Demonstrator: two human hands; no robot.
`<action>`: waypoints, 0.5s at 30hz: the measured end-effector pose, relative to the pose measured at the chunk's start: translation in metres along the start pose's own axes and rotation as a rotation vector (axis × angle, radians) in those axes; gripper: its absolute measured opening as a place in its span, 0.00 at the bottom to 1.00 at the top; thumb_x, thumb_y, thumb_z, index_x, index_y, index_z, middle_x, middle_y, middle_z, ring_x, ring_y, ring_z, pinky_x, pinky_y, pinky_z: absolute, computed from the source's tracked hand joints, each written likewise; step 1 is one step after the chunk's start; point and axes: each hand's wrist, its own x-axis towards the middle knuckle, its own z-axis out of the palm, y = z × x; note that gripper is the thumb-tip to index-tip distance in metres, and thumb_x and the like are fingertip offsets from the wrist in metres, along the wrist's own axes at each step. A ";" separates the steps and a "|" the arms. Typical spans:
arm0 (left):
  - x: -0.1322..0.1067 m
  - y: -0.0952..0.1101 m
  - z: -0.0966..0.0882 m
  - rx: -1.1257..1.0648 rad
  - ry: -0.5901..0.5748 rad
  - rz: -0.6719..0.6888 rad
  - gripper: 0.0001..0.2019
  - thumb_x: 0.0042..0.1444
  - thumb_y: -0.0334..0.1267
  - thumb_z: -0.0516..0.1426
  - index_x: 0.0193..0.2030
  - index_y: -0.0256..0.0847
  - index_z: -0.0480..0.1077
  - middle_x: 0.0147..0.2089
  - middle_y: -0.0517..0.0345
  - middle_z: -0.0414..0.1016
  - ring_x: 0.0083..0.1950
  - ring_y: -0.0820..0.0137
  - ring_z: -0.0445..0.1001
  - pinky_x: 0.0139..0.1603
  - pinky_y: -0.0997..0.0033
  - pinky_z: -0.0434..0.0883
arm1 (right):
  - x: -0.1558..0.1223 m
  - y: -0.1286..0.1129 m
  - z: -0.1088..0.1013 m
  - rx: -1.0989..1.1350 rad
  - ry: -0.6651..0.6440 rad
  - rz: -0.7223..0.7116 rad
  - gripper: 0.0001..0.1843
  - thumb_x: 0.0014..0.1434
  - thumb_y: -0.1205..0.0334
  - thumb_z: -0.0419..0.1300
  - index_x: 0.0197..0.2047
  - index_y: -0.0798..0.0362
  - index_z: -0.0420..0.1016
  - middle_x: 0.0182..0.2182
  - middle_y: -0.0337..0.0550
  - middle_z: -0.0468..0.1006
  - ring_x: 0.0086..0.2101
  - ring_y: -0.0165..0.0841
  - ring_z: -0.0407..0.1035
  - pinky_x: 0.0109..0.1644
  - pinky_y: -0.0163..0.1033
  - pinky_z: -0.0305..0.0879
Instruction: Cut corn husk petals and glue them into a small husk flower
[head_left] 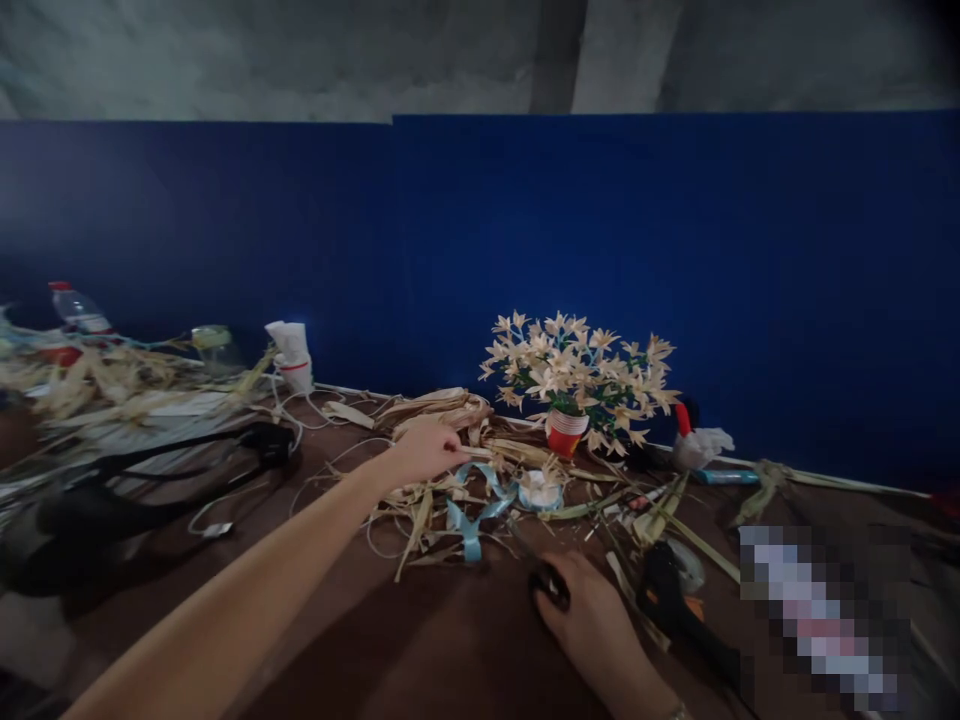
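My left hand (pixel 424 452) reaches far across the brown table (pixel 390 640) into a pile of dried straw-coloured leaf strips (pixel 439 410), fingers curled down onto the strips. My right hand (pixel 589 615) rests near the front, closed round a small black object (pixel 551 585) that looks like a scissor handle. Between the hands lie a light blue ribbon (pixel 472 515) and a small roll of ribbon (pixel 540 490). Behind them stands a red paper cup (pixel 564 432) holding a bunch of pale handmade flowers (pixel 581 370).
A black glue gun (pixel 679 605) lies right of my right hand. Black straps (pixel 150 480), white cable and more dried leaves cover the left side, with a plastic bottle (pixel 79 312) and white tube (pixel 294 355) at the back. A blue wall panel (pixel 675 250) stands behind.
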 end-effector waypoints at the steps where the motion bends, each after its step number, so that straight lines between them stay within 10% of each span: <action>1: -0.006 -0.010 -0.008 0.044 0.043 -0.059 0.06 0.41 0.40 0.59 0.19 0.44 0.74 0.21 0.59 0.73 0.28 0.69 0.70 0.33 0.75 0.61 | 0.000 0.000 0.001 -0.020 0.003 0.005 0.16 0.51 0.67 0.53 0.44 0.57 0.70 0.38 0.49 0.73 0.40 0.38 0.68 0.45 0.37 0.61; 8: -0.019 -0.059 -0.028 0.276 0.108 -0.238 0.07 0.46 0.37 0.55 0.24 0.41 0.73 0.32 0.53 0.76 0.43 0.59 0.69 0.47 0.62 0.61 | 0.003 0.004 0.009 -0.071 0.061 -0.016 0.18 0.52 0.66 0.51 0.47 0.59 0.69 0.42 0.51 0.73 0.44 0.39 0.67 0.49 0.40 0.61; 15: 0.003 -0.066 -0.012 0.288 0.067 -0.223 0.17 0.53 0.45 0.48 0.25 0.39 0.73 0.29 0.51 0.76 0.34 0.63 0.72 0.36 0.67 0.65 | 0.004 0.014 0.014 -0.046 0.115 -0.050 0.17 0.54 0.66 0.49 0.46 0.56 0.70 0.42 0.50 0.73 0.43 0.38 0.68 0.48 0.40 0.62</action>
